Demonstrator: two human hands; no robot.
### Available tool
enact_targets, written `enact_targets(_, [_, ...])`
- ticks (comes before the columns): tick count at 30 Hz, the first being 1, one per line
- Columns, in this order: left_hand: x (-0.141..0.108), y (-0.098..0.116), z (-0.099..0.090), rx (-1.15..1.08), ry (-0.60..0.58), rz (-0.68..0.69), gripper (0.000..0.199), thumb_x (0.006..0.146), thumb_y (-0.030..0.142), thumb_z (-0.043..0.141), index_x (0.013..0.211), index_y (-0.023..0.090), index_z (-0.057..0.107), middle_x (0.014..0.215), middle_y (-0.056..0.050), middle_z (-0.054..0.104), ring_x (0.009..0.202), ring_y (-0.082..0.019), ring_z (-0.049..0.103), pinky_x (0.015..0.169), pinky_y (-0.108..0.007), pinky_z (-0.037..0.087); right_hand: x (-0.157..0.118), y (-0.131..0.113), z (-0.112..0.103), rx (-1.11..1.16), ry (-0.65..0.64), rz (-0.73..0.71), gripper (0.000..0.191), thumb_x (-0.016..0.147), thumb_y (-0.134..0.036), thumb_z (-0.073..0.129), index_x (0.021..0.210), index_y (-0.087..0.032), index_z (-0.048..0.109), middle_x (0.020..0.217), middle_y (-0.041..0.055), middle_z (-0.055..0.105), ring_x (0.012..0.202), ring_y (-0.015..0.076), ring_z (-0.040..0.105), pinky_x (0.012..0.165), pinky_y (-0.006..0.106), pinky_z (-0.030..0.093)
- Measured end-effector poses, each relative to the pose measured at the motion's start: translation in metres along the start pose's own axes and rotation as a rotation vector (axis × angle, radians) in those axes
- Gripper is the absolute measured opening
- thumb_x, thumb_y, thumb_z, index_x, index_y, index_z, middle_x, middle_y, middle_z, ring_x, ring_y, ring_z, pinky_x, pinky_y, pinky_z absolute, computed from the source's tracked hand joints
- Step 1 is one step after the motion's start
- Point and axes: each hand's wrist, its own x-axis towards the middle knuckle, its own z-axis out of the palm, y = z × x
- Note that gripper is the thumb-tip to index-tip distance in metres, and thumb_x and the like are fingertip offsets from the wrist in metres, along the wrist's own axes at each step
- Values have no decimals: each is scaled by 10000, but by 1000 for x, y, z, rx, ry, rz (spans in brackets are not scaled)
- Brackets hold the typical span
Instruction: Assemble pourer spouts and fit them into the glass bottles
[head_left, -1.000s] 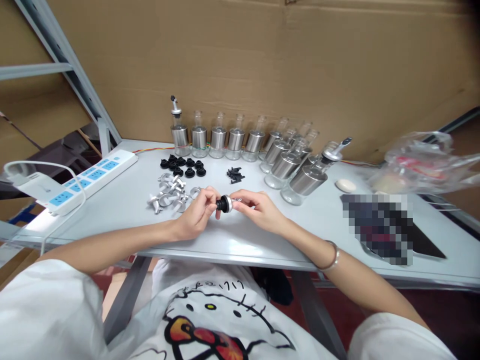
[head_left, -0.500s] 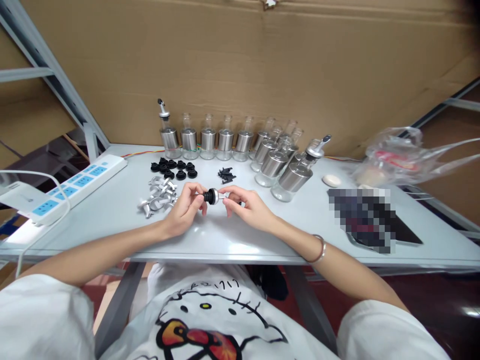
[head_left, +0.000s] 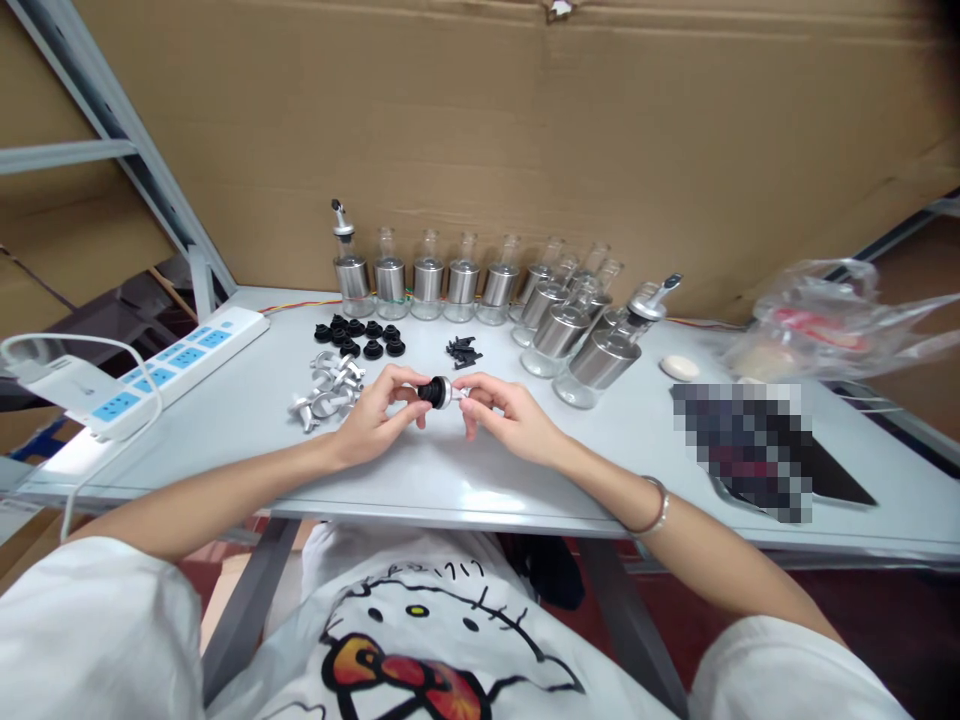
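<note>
Between my hands, just above the table's near half, lies a bottle pourer (head_left: 433, 393) on its side, its black ribbed stopper toward the left and its silver collar and spout toward the right. The fingertips and thumb of my left hand (head_left: 375, 418) grip the stopper end. My right hand (head_left: 517, 422) pinches the thin silver spout, whose tip is partly hidden by the fingers. Left of my left hand is a pile of silver pourer tops (head_left: 328, 388). Behind it sit several black stoppers (head_left: 373, 348), and small black spout flaps (head_left: 465, 352) lie beyond my hands.
Glass bottles with steel sleeves (head_left: 463, 282) line the back; a left bottle (head_left: 352, 278) and a right bottle (head_left: 604, 355) carry pourers. A power strip (head_left: 176, 362) lies left. At right are a white oval object (head_left: 679, 368), a plastic bag (head_left: 817, 325) and a blurred dark item (head_left: 750, 450).
The whole scene has shifted slightly right in view. Both hands still hold the pourer; the left thumb and fingers have spread a little wider around the stopper, showing more of its black end.
</note>
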Motion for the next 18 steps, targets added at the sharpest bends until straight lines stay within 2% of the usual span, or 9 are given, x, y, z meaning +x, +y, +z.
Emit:
enact_targets(7, [2,3,1,2,-2,20,173,893,305,583,930,194,456,805,24,570,580,-67,600,626,-236,489,-2,-6,1,-83,45,-28,245,906,-315,487,1033,-142,606,607,-3,637,585,120,552,608,243,432])
enact_targets(15, [-1,8,5,-11,44,-46,268,855,363,630,808,203,421,650,56,552,554,-93,574,629,-271,459,-8,-8,4,-192,122,-123,216,900,-305,514,975,-156,652,573,-9,600,528,102,548,443,181,390])
enact_targets(18, [-1,12,6,-33,54,-45,296,848,371,637,781,203,403,621,66,543,537,-90,572,621,-268,454,-8,-8,4,-241,127,-180,219,905,-294,502,970,-154,658,590,-5,603,520,95,548,438,172,397])
